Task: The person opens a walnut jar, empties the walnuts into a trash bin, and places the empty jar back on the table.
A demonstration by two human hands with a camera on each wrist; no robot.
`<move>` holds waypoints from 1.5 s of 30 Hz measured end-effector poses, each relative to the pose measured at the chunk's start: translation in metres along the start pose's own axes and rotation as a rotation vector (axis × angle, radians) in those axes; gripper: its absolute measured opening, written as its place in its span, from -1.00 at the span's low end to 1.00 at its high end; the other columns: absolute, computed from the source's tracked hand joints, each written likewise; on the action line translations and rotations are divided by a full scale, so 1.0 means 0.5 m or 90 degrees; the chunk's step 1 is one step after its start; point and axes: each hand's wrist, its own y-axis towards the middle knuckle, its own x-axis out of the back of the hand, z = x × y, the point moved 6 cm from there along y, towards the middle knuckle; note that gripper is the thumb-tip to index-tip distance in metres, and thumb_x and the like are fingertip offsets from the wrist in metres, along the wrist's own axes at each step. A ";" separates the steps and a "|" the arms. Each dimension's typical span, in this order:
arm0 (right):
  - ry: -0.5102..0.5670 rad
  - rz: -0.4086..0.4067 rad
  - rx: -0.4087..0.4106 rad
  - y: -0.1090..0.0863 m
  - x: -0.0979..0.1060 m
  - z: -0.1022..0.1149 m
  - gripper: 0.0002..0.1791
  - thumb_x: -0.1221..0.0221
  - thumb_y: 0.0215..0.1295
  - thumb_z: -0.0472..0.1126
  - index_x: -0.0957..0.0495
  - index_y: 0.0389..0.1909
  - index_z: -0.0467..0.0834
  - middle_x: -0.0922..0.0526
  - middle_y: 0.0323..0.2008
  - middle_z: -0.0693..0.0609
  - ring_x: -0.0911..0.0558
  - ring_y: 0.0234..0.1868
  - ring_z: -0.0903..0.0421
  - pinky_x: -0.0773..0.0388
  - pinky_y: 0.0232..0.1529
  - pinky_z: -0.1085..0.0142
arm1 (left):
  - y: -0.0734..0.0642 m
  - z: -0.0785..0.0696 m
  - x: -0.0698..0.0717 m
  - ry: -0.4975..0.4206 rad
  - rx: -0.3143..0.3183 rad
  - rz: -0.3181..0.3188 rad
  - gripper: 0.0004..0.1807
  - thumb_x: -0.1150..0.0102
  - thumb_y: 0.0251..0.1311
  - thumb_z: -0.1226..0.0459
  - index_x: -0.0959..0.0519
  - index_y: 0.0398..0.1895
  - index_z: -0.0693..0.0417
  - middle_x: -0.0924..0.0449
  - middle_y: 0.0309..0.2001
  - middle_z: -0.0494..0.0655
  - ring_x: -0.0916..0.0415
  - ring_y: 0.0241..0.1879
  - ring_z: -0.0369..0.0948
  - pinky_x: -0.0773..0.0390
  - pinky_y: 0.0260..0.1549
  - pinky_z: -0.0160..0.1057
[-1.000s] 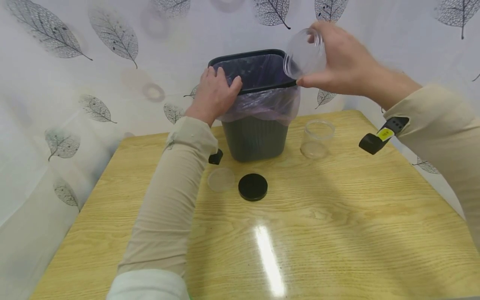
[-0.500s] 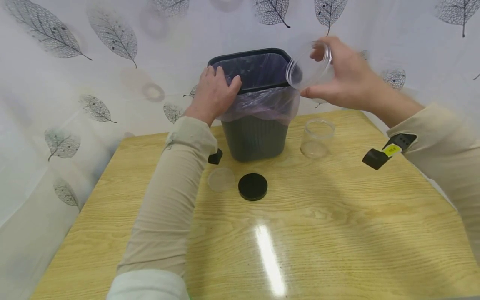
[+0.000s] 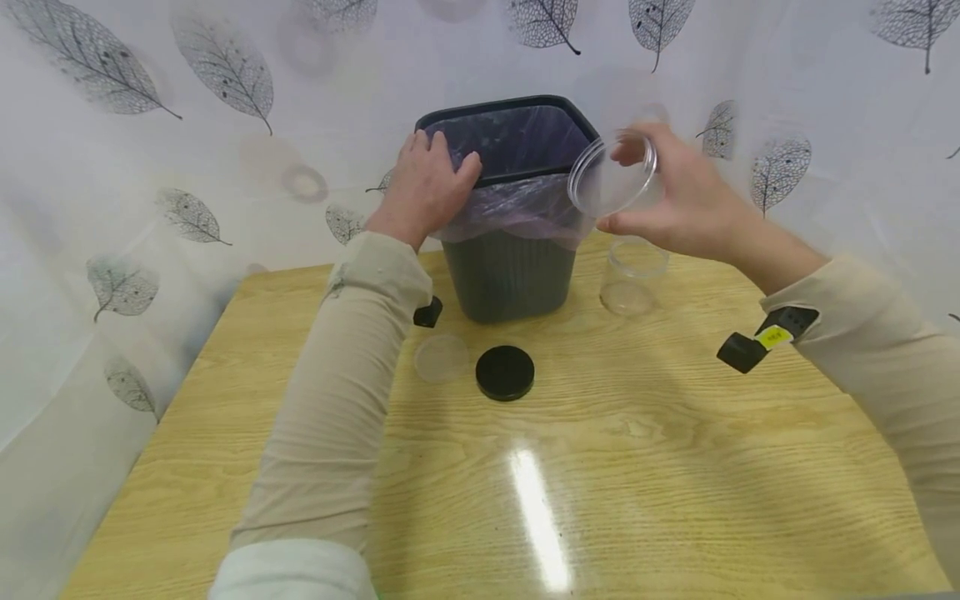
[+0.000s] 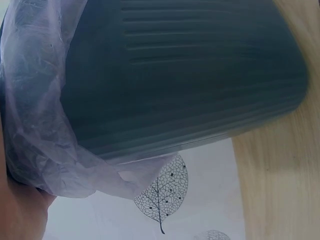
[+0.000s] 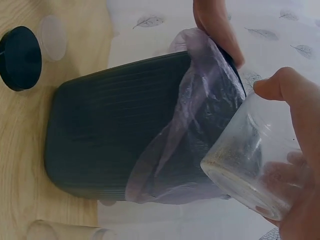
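Note:
My left hand [image 3: 431,187] grips the left rim of a dark grey trash bin [image 3: 510,279], its fingers hooked over the edge. A thin purplish liner bag [image 3: 517,212] folds down over the rim. At the bin's right side, my right hand [image 3: 690,200] holds a clear plastic jar [image 3: 611,182], uncovered and tilted, its mouth facing left. The right wrist view shows brownish residue near the base of this jar [image 5: 240,165]. A second clear jar [image 3: 633,279] stands upright on the table, below the right hand.
A black round lid [image 3: 506,372] and a translucent white disc [image 3: 441,358] lie on the wooden table [image 3: 637,467] before the bin. Behind the bin hangs a white cloth [image 3: 300,100] printed with leaves. Dark straps [image 3: 765,340] circle my wrists.
My right hand has lowered with the jar, from above the bin's right rim to beside it. My left hand and the bin have stayed in place.

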 end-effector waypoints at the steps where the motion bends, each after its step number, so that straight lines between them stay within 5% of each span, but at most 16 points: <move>1: 0.002 0.001 0.002 -0.003 -0.004 -0.001 -0.05 -0.49 -0.03 -0.17 -0.20 0.37 -0.22 -0.48 0.24 -0.21 -0.43 0.28 -0.19 -0.29 0.31 -0.13 | 0.000 0.000 0.000 -0.002 0.001 0.001 -0.11 0.62 0.43 -0.20 0.20 0.57 0.30 0.27 0.60 0.21 0.35 0.60 0.00 0.26 0.57 -0.14; 15: 0.062 0.043 -0.023 -0.044 -0.089 -0.039 -0.07 -0.48 0.01 -0.14 -0.20 0.36 -0.20 -0.49 0.23 -0.16 -0.43 0.29 -0.13 -0.31 0.28 -0.06 | 0.006 0.002 -0.001 -0.010 -0.007 0.009 -0.12 0.60 0.43 -0.19 0.20 0.58 0.27 0.27 0.59 0.20 0.36 0.60 0.00 0.26 0.57 -0.15; 32: 0.173 0.032 -0.071 -0.088 -0.189 -0.070 -0.12 -0.47 -0.02 -0.23 -0.27 0.35 -0.23 -0.52 0.19 -0.19 -0.48 0.22 -0.10 -0.34 0.29 0.01 | 0.013 0.006 -0.001 -0.024 -0.003 0.020 -0.13 0.61 0.42 -0.20 0.22 0.59 0.19 0.29 0.61 0.10 0.39 0.61 -0.05 0.25 0.57 -0.14; 45: 0.180 0.038 -0.097 -0.125 -0.250 -0.124 -0.17 -0.46 0.00 -0.21 -0.30 0.29 -0.28 -0.55 0.15 -0.25 -0.51 0.20 -0.16 -0.37 0.26 -0.05 | 0.015 0.007 0.001 -0.025 -0.010 0.006 -0.13 0.58 0.42 -0.19 0.18 0.59 0.22 0.25 0.61 0.11 0.34 0.61 -0.06 0.22 0.57 -0.16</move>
